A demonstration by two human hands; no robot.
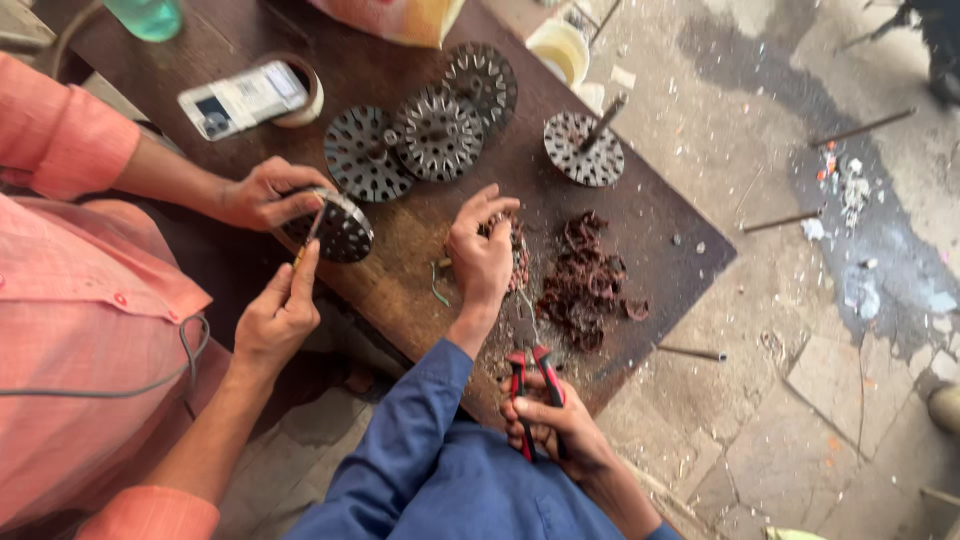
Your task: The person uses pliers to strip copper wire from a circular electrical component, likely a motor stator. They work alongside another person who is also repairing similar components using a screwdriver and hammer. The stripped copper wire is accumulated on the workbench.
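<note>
My left hand (482, 256) grips a small round motor core (516, 250) wound with reddish copper wire, held against the wooden table (400, 270). A thin wire runs from the core down toward red-handled cutting pliers (535, 385), and my right hand (556, 420) is closed round their handles near the table's front edge. Both my sleeves are blue. A heap of pulled copper wire (585, 282) lies just right of my left hand.
A co-worker in a pink shirt at left holds a dark slotted metal disc (340, 230) in one hand (262, 192) and a thin tool in the other (280, 310). Several bare discs (430, 130) lie behind. A disc with a rod (584, 148), tape roll (300, 88) and cup (558, 48) stand farther back.
</note>
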